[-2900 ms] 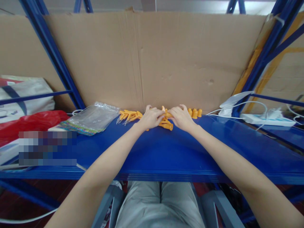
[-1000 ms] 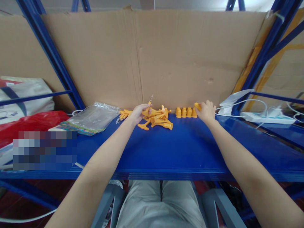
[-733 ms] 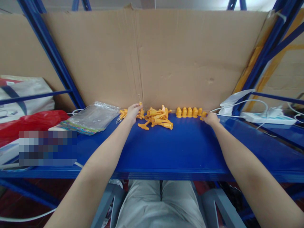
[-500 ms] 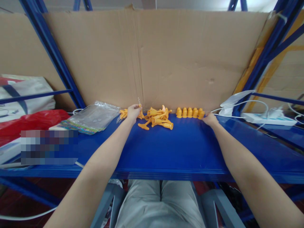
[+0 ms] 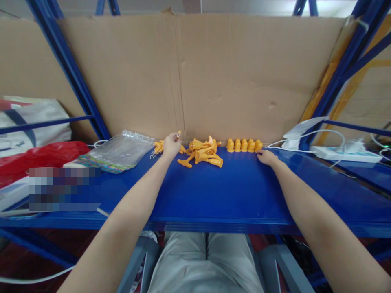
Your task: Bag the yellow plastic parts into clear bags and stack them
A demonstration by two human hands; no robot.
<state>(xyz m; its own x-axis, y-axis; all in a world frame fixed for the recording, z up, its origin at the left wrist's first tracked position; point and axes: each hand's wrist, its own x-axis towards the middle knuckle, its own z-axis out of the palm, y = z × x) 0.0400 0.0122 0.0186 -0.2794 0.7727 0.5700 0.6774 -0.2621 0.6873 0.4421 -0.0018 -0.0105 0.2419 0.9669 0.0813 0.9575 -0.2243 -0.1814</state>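
Observation:
My left hand point(image 5: 172, 145) is closed around a corkscrew point(image 5: 179, 133); only its orange end shows above the fingers and the rest is hidden. Under and behind that hand lie several orange corkscrew handles point(image 5: 158, 144) with metal spirals point(image 5: 153, 154). To its right is a loose pile of orange hollow plastic parts point(image 5: 207, 155), with one T-shaped orange handle point(image 5: 185, 163) in front. Several orange bell-shaped caps point(image 5: 244, 145) stand upright in a row. My right hand point(image 5: 269, 157) is at the row's right end, fingers loosely parted, fingertips just below the last cap point(image 5: 258, 145).
A clear plastic bag point(image 5: 122, 148) lies on the blue shelf point(image 5: 214, 195) at left, beside a red bag point(image 5: 45, 156). At right are a white power strip point(image 5: 345, 153) and white cables point(image 5: 324, 130). A cardboard sheet point(image 5: 232, 77) stands along the back.
The corkscrew in my left hand has turned, so its spiral no longer points up in view. My right hand has let go of the last cap and lowered slightly; that cap stands in the row.

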